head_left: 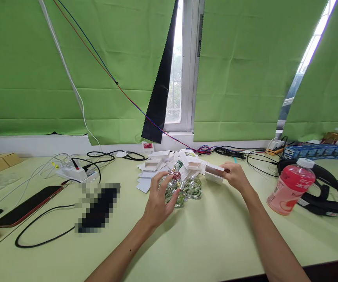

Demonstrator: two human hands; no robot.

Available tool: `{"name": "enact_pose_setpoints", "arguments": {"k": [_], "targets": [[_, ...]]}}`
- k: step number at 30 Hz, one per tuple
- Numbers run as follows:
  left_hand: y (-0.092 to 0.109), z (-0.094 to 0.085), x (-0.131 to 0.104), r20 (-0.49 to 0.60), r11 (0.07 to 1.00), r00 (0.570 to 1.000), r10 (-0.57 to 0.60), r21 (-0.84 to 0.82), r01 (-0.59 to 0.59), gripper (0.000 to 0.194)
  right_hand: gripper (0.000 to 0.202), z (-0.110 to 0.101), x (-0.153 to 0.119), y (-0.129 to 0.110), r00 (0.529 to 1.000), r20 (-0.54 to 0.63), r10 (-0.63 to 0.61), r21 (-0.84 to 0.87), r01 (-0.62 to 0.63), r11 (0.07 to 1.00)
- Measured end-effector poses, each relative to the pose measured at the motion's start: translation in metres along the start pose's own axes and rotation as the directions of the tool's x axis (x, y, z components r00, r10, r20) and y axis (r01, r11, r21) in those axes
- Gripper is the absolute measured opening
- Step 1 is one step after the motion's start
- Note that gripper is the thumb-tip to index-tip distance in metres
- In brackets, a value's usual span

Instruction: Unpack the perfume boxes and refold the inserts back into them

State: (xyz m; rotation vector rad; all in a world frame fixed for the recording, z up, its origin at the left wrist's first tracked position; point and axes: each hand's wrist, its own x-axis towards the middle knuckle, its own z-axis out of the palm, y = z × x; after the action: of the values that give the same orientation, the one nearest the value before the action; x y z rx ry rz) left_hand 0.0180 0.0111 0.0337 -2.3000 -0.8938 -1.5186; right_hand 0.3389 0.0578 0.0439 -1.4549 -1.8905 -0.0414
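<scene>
My left hand (158,203) is over the left part of a cluster of clear glass bottles (193,188), its thumb and fingers apart around them; whether it grips one is hard to tell. To the right, my right hand (235,176) pinches the edge of a small white box (214,177), which is tilted beside the glass pieces. Behind the glass lies a loose pile of white cartons (157,160), partly covered by my left hand's fingers.
A pink bottle (291,188) stands at the right before a black headset (328,196). On the left are a power strip (76,172), a phone (29,205) and looping cables. Blue boxes (317,152) line the back right.
</scene>
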Motion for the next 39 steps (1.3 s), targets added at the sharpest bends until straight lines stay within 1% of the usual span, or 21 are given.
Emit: {"name": "enact_pose_setpoints", "arguments": {"k": [3,5,8,11,13,18,23,26,33,39], "targets": [[0.0002,-0.0001,-0.0009,0.008,1.0,1.0,-0.011,-0.002,0.011,0.052,0.035,-0.0018,0.0006,0.0015,0.998,0.061,0.028,0.071,-0.032,0.997],[0.0005,0.0,-0.0015,0.013,1.0,1.0,-0.019,-0.007,0.019,0.05,0.035,-0.0031,-0.0001,0.0005,0.991,0.103,0.085,0.127,-0.097,0.987],[0.0009,0.0001,-0.0011,0.016,1.0,1.0,-0.017,0.0,0.017,0.047,0.027,-0.005,-0.0019,-0.0027,0.96,0.23,0.161,0.216,-0.212,0.953],[0.0013,0.0002,0.0,0.016,1.0,1.0,-0.009,0.013,0.009,0.045,0.025,-0.0051,-0.0031,-0.0051,0.923,0.349,0.16,0.266,-0.262,0.928],[0.0016,0.0002,0.0005,0.017,1.0,1.0,-0.009,0.016,0.009,0.044,0.024,-0.0041,-0.0036,-0.0052,0.907,0.393,0.15,0.257,-0.265,0.93],[0.0025,0.0003,0.0007,0.031,1.0,0.999,-0.011,0.022,0.01,0.04,0.023,-0.0003,-0.005,-0.0026,0.881,0.451,0.146,0.19,-0.255,0.948],[0.0018,0.0009,0.0002,0.043,1.0,0.999,-0.016,0.024,0.015,0.036,0.022,0.0013,-0.0065,-0.0043,0.804,0.559,0.201,0.067,-0.285,0.956],[0.0019,0.0012,0.0003,0.044,1.0,0.999,-0.011,0.029,0.009,0.034,0.024,0.0021,-0.0067,-0.0056,0.779,0.589,0.217,0.04,-0.296,0.954],[0.0027,0.0015,0.001,0.042,0.999,0.999,0.001,0.034,-0.002,0.03,0.03,0.0017,-0.0073,-0.0061,0.75,0.633,0.194,0.056,-0.294,0.954],[0.0025,0.002,0.0013,0.041,0.999,0.999,0.003,0.034,-0.004,0.027,0.031,0.0002,-0.0078,-0.0075,0.756,0.633,0.167,0.049,-0.254,0.966]]}}
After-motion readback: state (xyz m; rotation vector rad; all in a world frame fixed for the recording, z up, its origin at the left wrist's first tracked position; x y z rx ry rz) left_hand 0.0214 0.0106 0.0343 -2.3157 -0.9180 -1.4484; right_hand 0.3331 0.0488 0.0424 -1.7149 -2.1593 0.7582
